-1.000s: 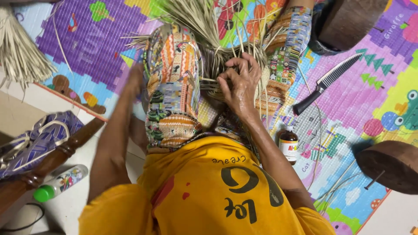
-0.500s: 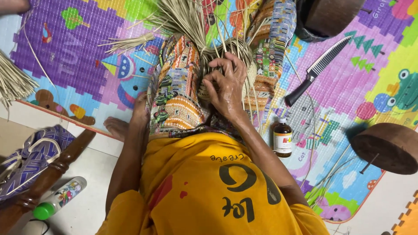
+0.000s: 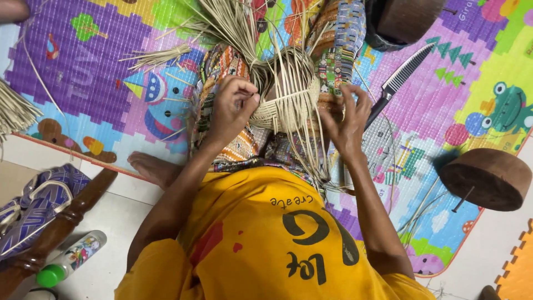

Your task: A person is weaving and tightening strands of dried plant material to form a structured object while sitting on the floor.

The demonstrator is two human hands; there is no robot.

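Weaving in hand: both hands now apart on the half-woven straw basket (image 3: 286, 103), held in the lap.

Change noted: half a second ago my right hand (image 3: 348, 125) lay over the work, covering it, with the left out of sight beside the patterned skirt (image 3: 230, 141). Now the left hand (image 3: 230, 108) has come up and pinches a strand at the basket's left edge, grip narrow, fingertips closed on the straw. My right hand has drawn off to the right side, fingers spread, touching the loose upright strands (image 3: 311, 150); whether it grips any I cannot tell. I judge the woven band is exposed for the next pass. Hidden: basket base, behind the hands and skirt. The comb (image 3: 400, 83) lies on the play mat (image 3: 83, 83), untouched; the straw bundle (image 3: 14, 111) is cut off at the left.
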